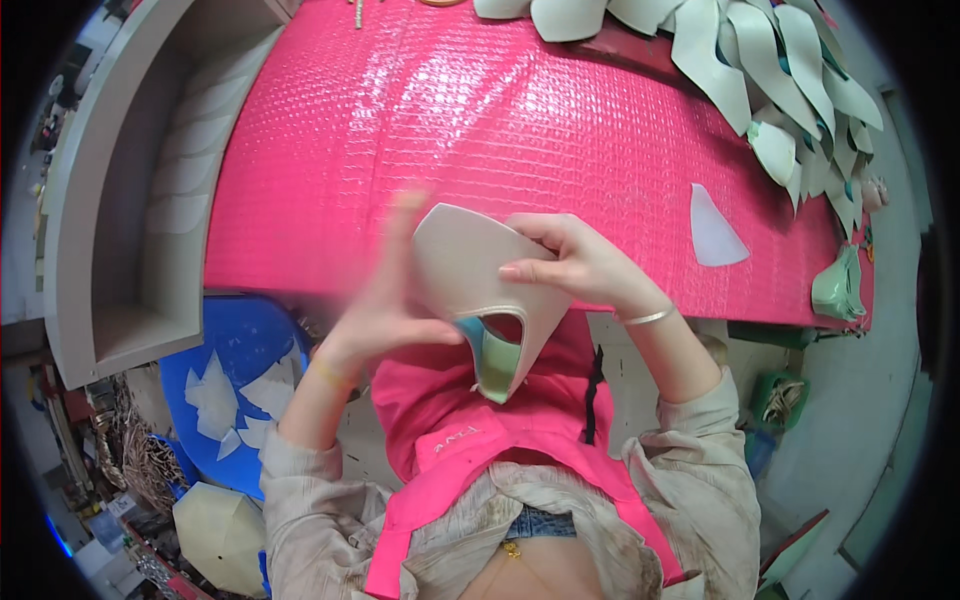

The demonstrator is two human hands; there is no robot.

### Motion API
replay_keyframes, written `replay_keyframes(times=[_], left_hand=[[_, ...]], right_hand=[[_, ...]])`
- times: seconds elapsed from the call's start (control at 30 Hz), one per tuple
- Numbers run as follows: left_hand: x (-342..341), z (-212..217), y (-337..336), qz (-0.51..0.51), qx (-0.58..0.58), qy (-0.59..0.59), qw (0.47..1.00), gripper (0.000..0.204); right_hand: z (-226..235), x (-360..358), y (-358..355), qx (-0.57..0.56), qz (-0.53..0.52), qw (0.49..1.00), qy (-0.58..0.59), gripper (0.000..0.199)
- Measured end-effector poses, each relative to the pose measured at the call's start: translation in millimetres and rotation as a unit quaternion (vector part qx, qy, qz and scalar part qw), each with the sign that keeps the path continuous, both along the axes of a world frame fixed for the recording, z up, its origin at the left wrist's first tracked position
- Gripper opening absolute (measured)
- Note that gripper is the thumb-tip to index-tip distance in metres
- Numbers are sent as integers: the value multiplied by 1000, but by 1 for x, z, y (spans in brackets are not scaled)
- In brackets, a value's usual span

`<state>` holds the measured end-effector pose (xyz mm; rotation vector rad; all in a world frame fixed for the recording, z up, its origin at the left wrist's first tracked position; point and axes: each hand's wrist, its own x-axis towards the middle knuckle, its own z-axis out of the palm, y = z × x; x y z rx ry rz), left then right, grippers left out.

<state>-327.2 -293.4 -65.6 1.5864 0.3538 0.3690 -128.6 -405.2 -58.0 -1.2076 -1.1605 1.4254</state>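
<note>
A pale beige shoe upper [465,260] is held up in front of me at the table's near edge. Its opening faces me and shows a light green lining [498,362] with a blue patch at one side. My right hand [570,262] pinches the upper's right side, thumb on the outer face and fingers behind. On the other side is my left hand [385,310], smeared by motion, its fingers stretched upward and apart from the thumb. That thumb points at the blue edge of the opening; whether it touches is unclear.
A pink-covered table [330,170] carries a translucent white piece [716,228], stacked pale uppers [770,60] at far right and green pieces [840,285] at the right corner. Left stand a grey shelf unit [75,240] and a blue chair [190,400] with white scraps [212,405].
</note>
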Motion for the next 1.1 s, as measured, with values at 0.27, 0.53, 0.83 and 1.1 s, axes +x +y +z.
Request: replay_keyframes(times=[0.27,0.53,0.83,1.1], left_hand=[[63,-24,6,-72,-262,65,960,63],[51,-39,19,-180,-240,75,951,71],[42,-38,5,4,169,141,975,77],[2,-43,-21,109,-81,9,991,68]], right_hand=[[-26,179,-107,-108,-286,638,-707,34],[18,155,-110,-42,-298,900,-314,20],[-2,12,-57,4,-346,936,68,28],[-55,-36,-4,-34,-457,834,308,28]])
